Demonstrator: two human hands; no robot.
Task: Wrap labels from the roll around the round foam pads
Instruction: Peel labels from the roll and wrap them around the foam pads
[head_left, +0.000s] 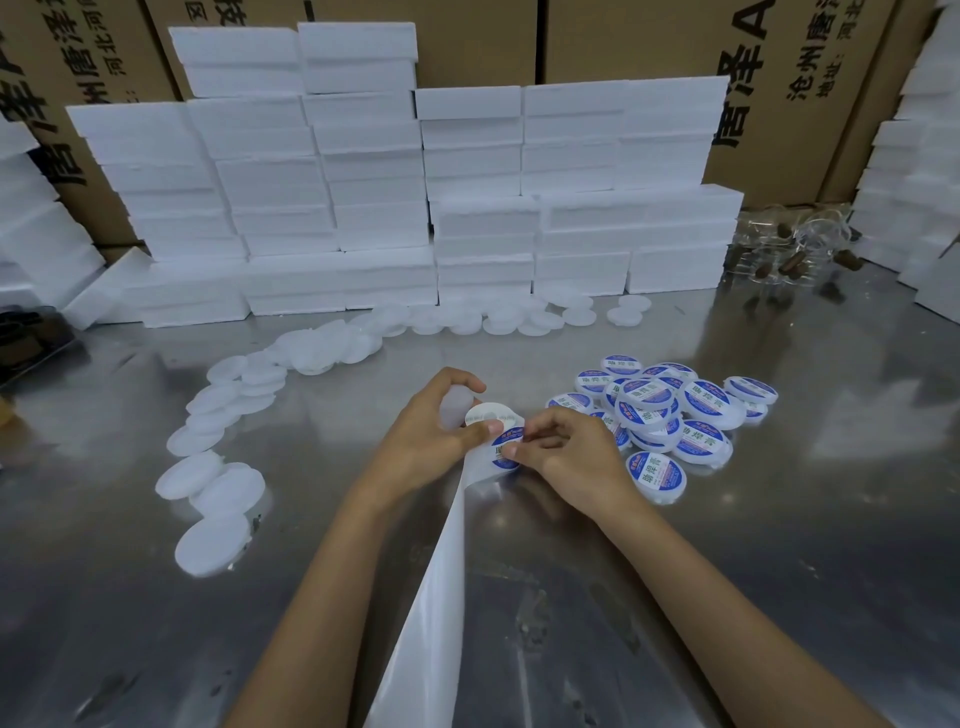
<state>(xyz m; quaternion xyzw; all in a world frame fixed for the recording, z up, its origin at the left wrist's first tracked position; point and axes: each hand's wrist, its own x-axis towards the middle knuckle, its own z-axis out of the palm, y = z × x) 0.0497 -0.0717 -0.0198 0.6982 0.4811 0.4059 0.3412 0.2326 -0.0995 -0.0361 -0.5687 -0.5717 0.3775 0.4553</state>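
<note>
Head view | left hand (431, 431) grips a bare foam pad (457, 408) and pins the backing strip (441, 571) with its thumb | right hand (566, 457) pinches a blue label (506, 449) at its edge, above the steel table (779, 519) | pad looks light and squashy, best held by the rim; label thin, sticky, crease-prone, best peeled by the edge | labelled pads (670, 410) piled right, bare ones left.
</note>
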